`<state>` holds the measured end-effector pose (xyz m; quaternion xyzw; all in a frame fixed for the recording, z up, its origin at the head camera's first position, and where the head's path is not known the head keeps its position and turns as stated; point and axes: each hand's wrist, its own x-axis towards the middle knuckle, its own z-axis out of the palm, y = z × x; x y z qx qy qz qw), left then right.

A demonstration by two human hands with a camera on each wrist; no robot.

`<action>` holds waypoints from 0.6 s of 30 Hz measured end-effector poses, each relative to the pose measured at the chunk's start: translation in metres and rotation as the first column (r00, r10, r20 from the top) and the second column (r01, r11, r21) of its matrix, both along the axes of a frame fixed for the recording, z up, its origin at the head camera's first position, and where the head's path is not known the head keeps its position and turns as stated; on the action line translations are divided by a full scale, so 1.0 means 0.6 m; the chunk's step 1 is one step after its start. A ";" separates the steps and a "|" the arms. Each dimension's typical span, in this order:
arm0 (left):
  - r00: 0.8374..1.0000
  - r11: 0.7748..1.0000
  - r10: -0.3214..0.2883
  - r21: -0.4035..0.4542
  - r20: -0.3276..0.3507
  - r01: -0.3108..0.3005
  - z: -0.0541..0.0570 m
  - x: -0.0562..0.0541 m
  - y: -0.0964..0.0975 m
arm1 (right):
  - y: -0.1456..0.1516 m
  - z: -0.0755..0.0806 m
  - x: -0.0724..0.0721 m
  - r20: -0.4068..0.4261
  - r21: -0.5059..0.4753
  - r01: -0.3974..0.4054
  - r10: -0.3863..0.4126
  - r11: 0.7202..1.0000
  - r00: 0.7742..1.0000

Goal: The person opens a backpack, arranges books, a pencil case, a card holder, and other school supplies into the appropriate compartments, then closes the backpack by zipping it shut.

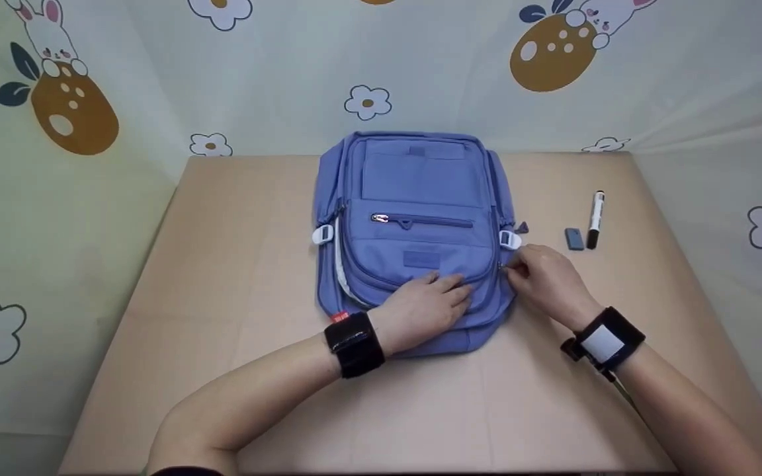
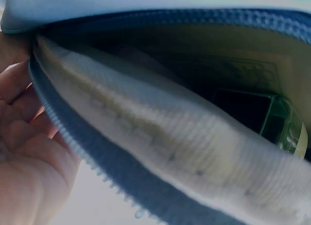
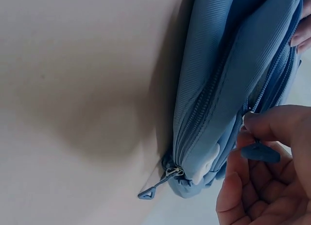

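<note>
A blue backpack (image 1: 387,172) lies flat with its front up. Spread over its lower front is my left hand (image 1: 423,311), fingers mostly straight against the fabric. At the bag's right side, my right hand (image 1: 550,281) pinches a zipper pull (image 3: 261,153) between thumb and fingers. The left wrist view looks into the gaping zipped compartment, past its pale lining (image 2: 194,132). Inside it sits a dark, glossy thing with a green edge (image 2: 284,123), partly hidden by the lining. Another zipper pull (image 3: 147,192) hangs loose at the bag's side.
The backpack lies on a tan table (image 1: 242,264). To its right are a small blue-grey block (image 1: 574,239) and a black-and-white marker (image 1: 596,219). White buckles (image 1: 323,235) flank the bag. A patterned curtain (image 1: 275,79) surrounds the table's back and sides.
</note>
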<state>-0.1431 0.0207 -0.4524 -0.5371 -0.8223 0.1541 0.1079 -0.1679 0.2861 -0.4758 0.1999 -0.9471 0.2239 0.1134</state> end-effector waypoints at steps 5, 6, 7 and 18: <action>0.999 0.999 0.009 -0.035 -0.047 -0.010 -0.001 0.001 0.005 | 0.000 0.005 0.000 -0.019 -0.002 -0.021 0.021 1.000 1.000; 0.999 0.999 0.010 -0.040 -0.050 -0.012 -0.001 0.000 0.005 | 0.001 0.007 0.000 -0.027 -0.001 -0.026 0.025 1.000 0.999; 0.999 0.999 0.010 -0.044 -0.053 -0.012 -0.001 0.000 0.006 | 0.001 0.009 0.001 -0.034 0.000 -0.029 0.029 1.000 0.999; 0.997 0.999 0.045 -0.032 0.059 -0.043 0.005 -0.008 0.001 | -0.002 0.015 0.019 -0.011 0.003 -0.027 0.027 1.000 1.000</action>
